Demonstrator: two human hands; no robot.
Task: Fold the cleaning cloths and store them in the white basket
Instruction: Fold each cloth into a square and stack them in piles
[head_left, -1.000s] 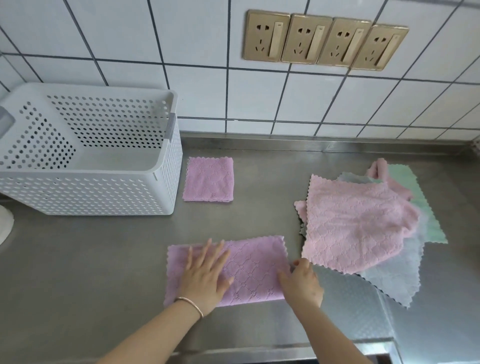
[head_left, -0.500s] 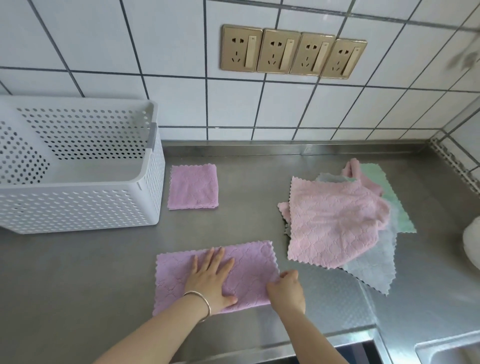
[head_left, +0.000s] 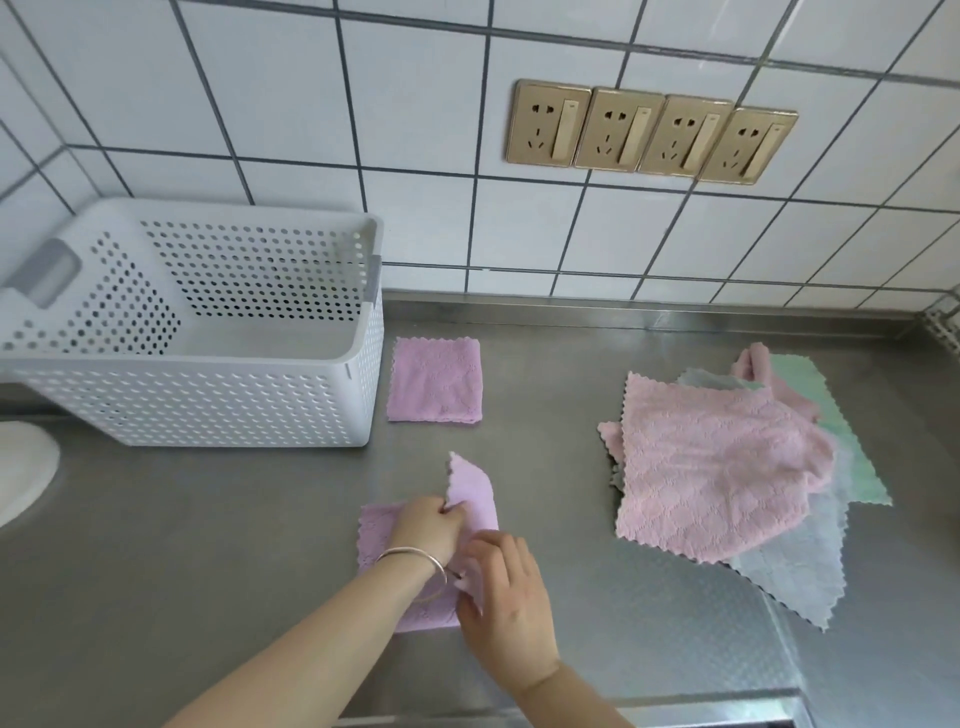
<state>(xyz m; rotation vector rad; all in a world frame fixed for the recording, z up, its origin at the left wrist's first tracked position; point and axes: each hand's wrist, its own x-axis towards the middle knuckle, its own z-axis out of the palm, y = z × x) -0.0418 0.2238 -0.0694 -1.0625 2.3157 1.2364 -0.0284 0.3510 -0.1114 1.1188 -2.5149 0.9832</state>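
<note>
Head camera looks down on a steel counter against a white tiled wall. Both hands work a purple cloth lying flat near the front edge. The left hand, wearing a silver bracelet, pinches the cloth's raised flap between curled fingers; that flap stands up just beyond them. The right hand grips the same flap's lower edge with curled fingers. Beyond the fingers lies a folded purple square, just beside the white basket, which sits further left. Well to the right of the fingers rests a loose pile of cloths, pink on top.
</note>
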